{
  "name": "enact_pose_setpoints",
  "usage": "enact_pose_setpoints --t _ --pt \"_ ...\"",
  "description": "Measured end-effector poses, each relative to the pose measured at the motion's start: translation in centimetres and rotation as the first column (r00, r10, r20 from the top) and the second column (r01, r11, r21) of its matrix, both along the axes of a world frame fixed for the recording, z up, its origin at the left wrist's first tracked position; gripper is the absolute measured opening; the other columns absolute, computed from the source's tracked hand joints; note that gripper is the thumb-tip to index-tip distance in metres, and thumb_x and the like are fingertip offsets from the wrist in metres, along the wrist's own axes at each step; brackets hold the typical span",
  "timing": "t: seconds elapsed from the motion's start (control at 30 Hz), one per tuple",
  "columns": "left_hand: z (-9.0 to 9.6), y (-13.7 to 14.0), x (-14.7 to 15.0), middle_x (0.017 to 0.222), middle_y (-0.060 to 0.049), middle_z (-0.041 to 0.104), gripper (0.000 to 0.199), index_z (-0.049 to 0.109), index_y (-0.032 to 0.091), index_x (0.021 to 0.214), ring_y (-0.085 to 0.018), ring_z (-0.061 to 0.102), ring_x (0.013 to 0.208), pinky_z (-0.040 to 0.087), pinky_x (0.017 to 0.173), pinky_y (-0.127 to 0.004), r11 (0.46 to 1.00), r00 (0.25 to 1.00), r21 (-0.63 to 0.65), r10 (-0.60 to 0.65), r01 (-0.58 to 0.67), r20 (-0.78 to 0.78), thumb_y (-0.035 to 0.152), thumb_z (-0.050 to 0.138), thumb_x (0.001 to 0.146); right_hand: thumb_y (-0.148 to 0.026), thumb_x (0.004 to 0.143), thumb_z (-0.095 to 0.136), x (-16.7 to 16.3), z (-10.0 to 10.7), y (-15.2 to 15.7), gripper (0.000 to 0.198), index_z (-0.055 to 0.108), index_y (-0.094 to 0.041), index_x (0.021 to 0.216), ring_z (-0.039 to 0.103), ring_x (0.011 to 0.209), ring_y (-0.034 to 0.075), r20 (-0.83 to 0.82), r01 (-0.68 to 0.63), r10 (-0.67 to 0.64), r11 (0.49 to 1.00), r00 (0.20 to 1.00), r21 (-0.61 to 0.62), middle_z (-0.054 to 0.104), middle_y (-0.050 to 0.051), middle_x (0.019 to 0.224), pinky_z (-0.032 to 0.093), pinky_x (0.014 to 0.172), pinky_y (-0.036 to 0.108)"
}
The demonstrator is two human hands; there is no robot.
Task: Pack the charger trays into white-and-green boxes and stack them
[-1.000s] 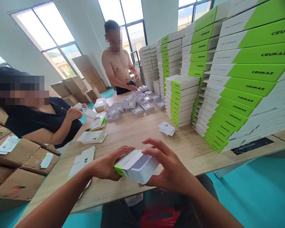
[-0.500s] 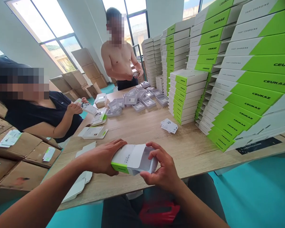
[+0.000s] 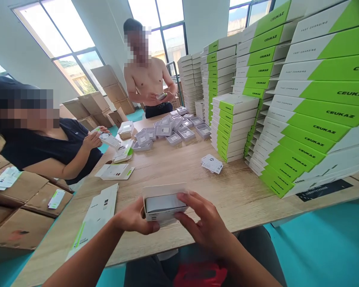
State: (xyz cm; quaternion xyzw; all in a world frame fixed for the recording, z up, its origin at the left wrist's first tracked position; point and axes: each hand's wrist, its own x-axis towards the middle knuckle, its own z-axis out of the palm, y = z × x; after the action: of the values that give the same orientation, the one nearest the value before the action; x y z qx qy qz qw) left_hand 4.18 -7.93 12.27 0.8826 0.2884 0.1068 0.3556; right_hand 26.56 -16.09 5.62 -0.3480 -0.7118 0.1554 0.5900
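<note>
In front of me, just over the near table edge, a white cardboard packaging box (image 3: pixel 164 217) has its open end turned toward me. A pale plastic tray (image 3: pixel 163 204) sits inside it, almost flush with the opening, and the box's flap (image 3: pixel 167 189) stands up behind. My left hand (image 3: pixel 136 218) wraps round the left side of the box, thumb underneath at the front. The thumb and fingers of my right hand (image 3: pixel 199 215) close on its right end, fingertips at the opening. Flat white-and-green cartons (image 3: pixel 100 211) lie on the table beside my left arm.
Tall stacks of white-and-green boxes (image 3: pixel 314 115) fill the table's right side, with a shorter stack (image 3: pixel 233 127) beside them. Small cards (image 3: pixel 212 163) lie mid-table, plastic trays (image 3: pixel 164 129) farther back. One co-worker (image 3: pixel 62 147) handles a carton at left; another (image 3: pixel 149 79) stands behind.
The box has turned so its open end faces me, and the tray sits deeper in it. Its flap now stands up. My right hand has shifted to the box's right end.
</note>
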Motion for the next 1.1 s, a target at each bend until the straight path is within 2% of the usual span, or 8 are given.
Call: enact_pose_setpoints --t 0.07,0.17,0.4,0.53,0.63,0.87,1.0,1.1 --pt "-2.2 -1.5 0.2 0.114 -0.012 0.076 0.059 0.059 0.02 0.128 -0.029 0.074 0.101 0.064 0.077 -0.036 0.981 0.967 -0.112 0.175 -0.156 0.185 0.062 0.066 0.087 -0.026 0.096 0.069 0.5 -0.8 -0.1 0.061 0.04 -0.034 0.15 0.072 0.114 0.023 -0.112 0.088 -0.091 0.996 0.99 -0.027 0.072 0.007 0.126 0.061 0.094 0.034" --pt "-5.1 -4.2 0.4 0.108 -0.005 0.075 0.056 0.048 0.028 0.134 -0.02 0.075 0.092 0.064 0.077 -0.028 0.897 0.764 -0.13 0.43 -0.422 0.481 0.038 0.079 0.088 -0.027 0.096 0.071 1.6 -1.5 -0.3 0.052 0.049 -0.033 0.143 0.073 0.111 0.022 -0.084 0.054 -0.054 0.999 0.995 -0.001 0.074 0.006 0.122 0.061 0.093 0.032" --pt "-8.3 -7.9 0.0 0.111 0.002 0.078 0.08 0.047 0.043 0.146 -0.016 0.079 0.092 0.067 0.08 -0.024 0.811 0.496 0.037 0.32 -0.584 0.807 0.033 0.089 0.079 -0.02 0.098 0.066 2.8 -1.4 -1.4 0.059 0.043 -0.031 0.151 0.066 0.124 0.022 0.075 -0.087 0.083 0.995 0.994 0.049 0.068 0.01 0.134 0.058 0.102 0.033" --pt "-8.2 -8.2 -1.0 0.112 -0.003 0.08 0.041 0.069 0.031 0.126 -0.018 0.078 0.103 0.063 0.091 -0.02 0.731 0.672 0.311 0.265 -0.608 0.692 0.036 0.081 0.087 -0.021 0.1 0.063 2.6 -1.9 -1.7 0.049 0.048 -0.029 0.147 0.069 0.115 0.021 0.157 -0.107 0.099 0.993 0.983 0.046 0.068 0.011 0.129 0.061 0.094 0.031" --pt "-7.5 -8.1 -1.4 0.11 -0.006 0.079 0.021 0.075 0.026 0.114 -0.016 0.079 0.097 0.063 0.087 -0.017 0.739 0.791 0.435 0.214 -0.514 0.573 0.036 0.069 0.097 -0.021 0.101 0.061 2.7 -2.2 -1.6 0.033 0.057 -0.025 0.133 0.07 0.097 0.019 0.262 -0.126 0.11 0.991 0.959 0.049 0.068 0.01 0.116 0.062 0.08 0.028" --pt "-7.4 -8.5 -2.1 0.128 -0.012 0.069 0.024 0.069 0.023 0.123 -0.018 0.074 0.107 0.062 0.09 -0.025 0.804 0.859 0.435 0.175 -0.407 0.481 0.017 0.06 0.101 -0.017 0.096 0.066 3.6 -0.7 -1.4 0.027 0.063 -0.021 0.122 0.061 0.121 0.028 0.433 -0.118 0.038 0.98 0.9 0.159 0.058 0.016 0.13 0.059 0.096 0.043" --pt "-8.5 -9.4 -2.4 0.133 -0.012 0.067 0.046 0.053 0.026 0.136 -0.019 0.07 0.117 0.062 0.096 -0.031 0.797 0.771 0.398 0.127 -0.454 0.624 0.003 0.059 0.097 -0.005 0.095 0.059 3.6 0.8 -1.5 0.037 0.057 -0.022 0.128 0.066 0.112 0.022 0.447 -0.222 0.113 0.954 0.888 0.2 0.07 0.009 0.112 0.057 0.099 0.044" --pt "-7.7 -10.3 -2.6 0.138 -0.015 0.065 0.044 0.057 0.023 0.131 -0.02 0.068 0.12 0.06 0.099 -0.033 0.788 0.831 0.455 0.124 -0.414 0.542 -0.001 0.056 0.094 -0.015 0.097 0.061 3.2 2.3 -1.9 0.021 0.064 -0.02 0.117 0.065 0.113 0.025 0.543 -0.208 0.089 0.964 0.835 0.163 0.072 0.011 0.109 0.057 0.096 0.044"
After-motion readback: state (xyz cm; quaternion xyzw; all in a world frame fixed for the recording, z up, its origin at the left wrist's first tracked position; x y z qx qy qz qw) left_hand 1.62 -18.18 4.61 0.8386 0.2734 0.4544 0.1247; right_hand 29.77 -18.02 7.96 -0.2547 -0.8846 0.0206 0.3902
